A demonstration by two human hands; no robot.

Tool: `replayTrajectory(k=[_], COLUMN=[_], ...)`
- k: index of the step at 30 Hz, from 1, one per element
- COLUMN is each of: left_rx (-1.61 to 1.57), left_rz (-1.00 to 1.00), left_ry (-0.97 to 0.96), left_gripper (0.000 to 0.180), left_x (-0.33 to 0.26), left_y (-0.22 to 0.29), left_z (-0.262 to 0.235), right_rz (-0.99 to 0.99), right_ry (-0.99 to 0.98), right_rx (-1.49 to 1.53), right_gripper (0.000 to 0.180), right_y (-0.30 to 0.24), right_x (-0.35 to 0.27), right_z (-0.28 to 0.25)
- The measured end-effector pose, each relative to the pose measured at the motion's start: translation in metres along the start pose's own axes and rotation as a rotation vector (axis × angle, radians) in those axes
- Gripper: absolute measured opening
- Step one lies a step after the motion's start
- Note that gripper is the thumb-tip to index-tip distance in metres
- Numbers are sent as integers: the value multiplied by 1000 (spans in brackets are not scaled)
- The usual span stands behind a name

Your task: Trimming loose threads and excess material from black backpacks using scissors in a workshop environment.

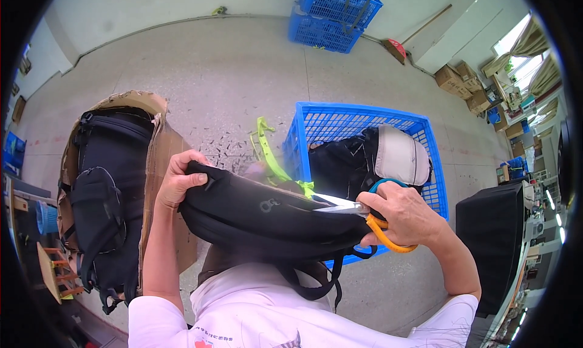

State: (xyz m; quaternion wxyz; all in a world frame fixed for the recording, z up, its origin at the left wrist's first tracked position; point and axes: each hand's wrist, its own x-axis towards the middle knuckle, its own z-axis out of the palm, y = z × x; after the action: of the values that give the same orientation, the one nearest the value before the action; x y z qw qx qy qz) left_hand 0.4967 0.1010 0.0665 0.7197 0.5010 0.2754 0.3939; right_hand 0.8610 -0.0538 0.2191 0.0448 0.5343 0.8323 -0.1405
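Speckled grey concrete floor [231, 75] here, looks like a workshop or warehouse kind of space, with a pale wall running along the top of the view. Up at about 12 o'clock there are two stacked blue crates [334, 14] against that wall, and cardboard boxes [458, 81] piled off at 2 o'clock near the windows.

Front and centre, the person is holding a black backpack [267, 217] up over their lap, just above the white shirt [261, 317]. The left hand [179, 181] is clenched on the bag's left end, fingers curled over the top edge. The right hand [404, 214] is gripping a pair of scissors [364, 211] with orange and teal handles, fingers through the loops, and the blades point left, lying against the top of the backpack. I can't tell if the blades are actually cutting anything. A neon yellow-green strap [270, 156] sticks up from behind the bag at about 12 o'clock of it.

Just behind the right hand, at 1 o'clock from the backpack, sits a big blue plastic basket [340, 120] on the floor with another backpack inside, black with a light grey panel [398, 156].

Over at 9 o'clock there's a worn open cardboard box [161, 144] holding more black backpacks [106, 190]. Little scraps are scattered on the floor between the box and the basket. A dark bin [492, 226] stands at 3 o'clock.
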Motion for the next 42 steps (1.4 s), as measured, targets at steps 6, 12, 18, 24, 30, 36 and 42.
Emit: replayTrajectory(k=[6,12,18,24,30,36,42], left_rx=[5,-37,-22,-10,-10,-23,-11], left_rz=[5,-13,-3,21,30,29,40], left_ry=[4,8,9,48,44,48,56], left_gripper=[22,22,22,22,22,22,22], left_x=[0,-2,-3,-10,-12,-15,-16], left_y=[-4,-8,-5,-2,1,1,-2], left_z=[-2,-2,1,1,2,1,0], right_rz=[-7,-74,-121,-117,-87,-77,-33], right_ry=[-26,47,87,59,95,55,30], right_rx=[0,-23,-14,-14,-12,-8,39], right_gripper=[46,38,34,35,43,44,43], right_y=[2,7,7,5,-3,-6,-7], right_x=[2,0,-2,-2,4,9,5], right_z=[2,10,10,9,5,9,11])
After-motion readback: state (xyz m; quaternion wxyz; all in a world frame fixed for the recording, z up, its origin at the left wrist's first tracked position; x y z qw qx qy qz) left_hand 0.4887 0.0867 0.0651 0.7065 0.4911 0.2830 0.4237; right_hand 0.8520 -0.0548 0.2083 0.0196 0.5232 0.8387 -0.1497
